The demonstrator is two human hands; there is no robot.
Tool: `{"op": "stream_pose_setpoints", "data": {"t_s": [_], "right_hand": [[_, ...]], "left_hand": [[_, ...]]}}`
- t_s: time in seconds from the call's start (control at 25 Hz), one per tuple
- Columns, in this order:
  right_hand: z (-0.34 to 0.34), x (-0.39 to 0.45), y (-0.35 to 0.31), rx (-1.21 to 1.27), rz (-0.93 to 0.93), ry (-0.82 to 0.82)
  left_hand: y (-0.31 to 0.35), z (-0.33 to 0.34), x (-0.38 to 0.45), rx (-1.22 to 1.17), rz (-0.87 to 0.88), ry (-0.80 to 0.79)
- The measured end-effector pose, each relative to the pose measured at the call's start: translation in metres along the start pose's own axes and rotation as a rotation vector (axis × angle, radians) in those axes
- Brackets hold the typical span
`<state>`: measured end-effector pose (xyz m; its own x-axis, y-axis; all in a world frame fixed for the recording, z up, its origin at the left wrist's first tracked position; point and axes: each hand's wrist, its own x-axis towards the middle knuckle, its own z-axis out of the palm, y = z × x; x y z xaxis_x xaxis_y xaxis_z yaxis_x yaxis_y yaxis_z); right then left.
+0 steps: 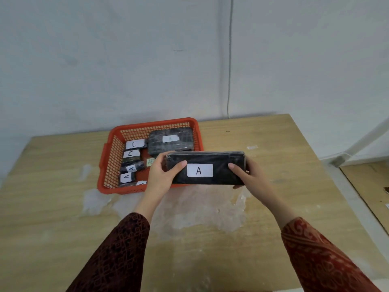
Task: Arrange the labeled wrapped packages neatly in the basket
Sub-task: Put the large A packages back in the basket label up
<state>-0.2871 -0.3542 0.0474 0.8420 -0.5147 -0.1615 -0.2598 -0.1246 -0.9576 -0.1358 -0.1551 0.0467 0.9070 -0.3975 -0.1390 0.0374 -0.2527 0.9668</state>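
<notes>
Wood-grain tabletop (pixel 273 218), pale and marked with whitish smears, stretched under both hands and out past them on every side. Beyond the left hand (pixel 162 175) sat the orange plastic mesh basket (pixel 109 157), its near rim partly hidden behind that hand. Both hands held a long black plastic-wrapped package with a white "A" label (pixel 205 168) level above the table, just over the basket's near right corner. The left hand gripped its left end, thumb pressed on the top face and fingers curled underneath; the right hand (pixel 250 175) gripped the right end the same way. Dark red patterned sleeves (pixel 117 256) covered both forearms. Inside the basket, past the held package, lay a broad black wrapped package labelled "A" (pixel 170 141) against the far right wall. Off beyond the left thumb stood a column of small wrapped packages: two labelled "C" (pixel 134 144) at the far end, two labelled "A" (pixel 129 171) nearer. A small greenish label (pixel 150 161) showed on the basket floor just past the left hand's knuckles
</notes>
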Motion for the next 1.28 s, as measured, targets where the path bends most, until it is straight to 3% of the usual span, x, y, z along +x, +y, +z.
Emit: {"op": "stream_pose_setpoints", "data": {"t_s": [0.16,0.24,0.52,0.68,1.0,1.28], "right_hand": [[0.043,0.034,-0.005,-0.235,0.021,0.08],[0.063,0.049,-0.011,-0.276,0.039,0.11],[0.131,0.081,-0.021,-0.483,0.004,0.015],[0.153,0.077,-0.004,-0.681,0.114,-0.1],[0.15,0.062,0.011,-0.795,0.055,-0.069],[0.164,0.076,0.007,-0.916,0.198,-0.11]], "left_hand": [[-0.018,-0.024,0.007,-0.024,-0.127,0.258],[-0.024,-0.038,0.016,0.014,-0.138,0.299],[-0.047,-0.073,0.062,0.262,-0.168,0.154],[-0.063,-0.083,0.077,0.334,-0.233,0.107],[-0.079,-0.088,0.073,0.459,-0.17,-0.022],[-0.083,-0.072,0.099,0.602,-0.184,-0.111]]}}
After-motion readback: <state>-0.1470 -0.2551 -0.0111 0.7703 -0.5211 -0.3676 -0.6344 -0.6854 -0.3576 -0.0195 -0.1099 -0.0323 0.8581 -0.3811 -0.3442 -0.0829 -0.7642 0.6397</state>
